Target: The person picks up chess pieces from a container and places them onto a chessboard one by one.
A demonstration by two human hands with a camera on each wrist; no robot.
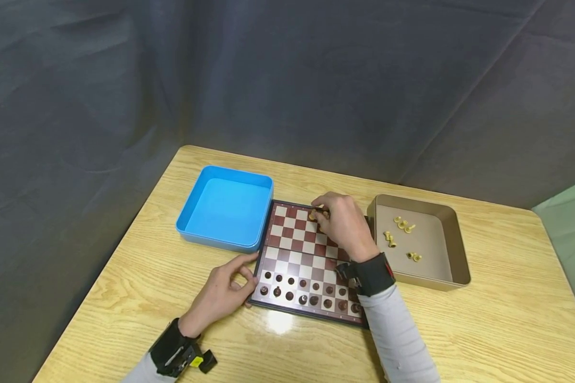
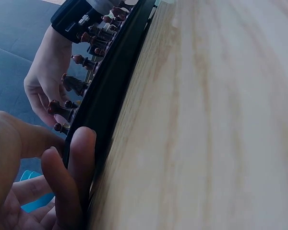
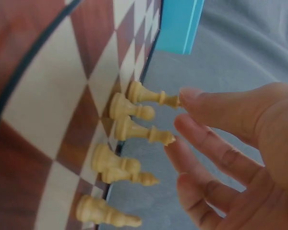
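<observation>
The folding chessboard [image 1: 287,255] lies flat with two rows of dark chess pieces [image 1: 303,299] on its near side. My left hand [image 1: 222,290] grips the board's near left corner, its fingertips [image 2: 81,148] against the black side. Above the far edge, my right hand [image 1: 342,221] pinches the top of a pale chess piece [image 3: 151,96] between thumb and index finger, the piece's base at the board. Beside it in the right wrist view stand several more pale pieces [image 3: 139,132], largely hidden by the hand in the head view.
A blue box [image 1: 225,210] stands left of the board. To the right, touching distance from the board, a beige box [image 1: 431,266] holds several loose pale pieces [image 1: 404,224]. All rest on a wooden table [image 1: 139,255] with dark cloth [image 1: 287,96] behind it.
</observation>
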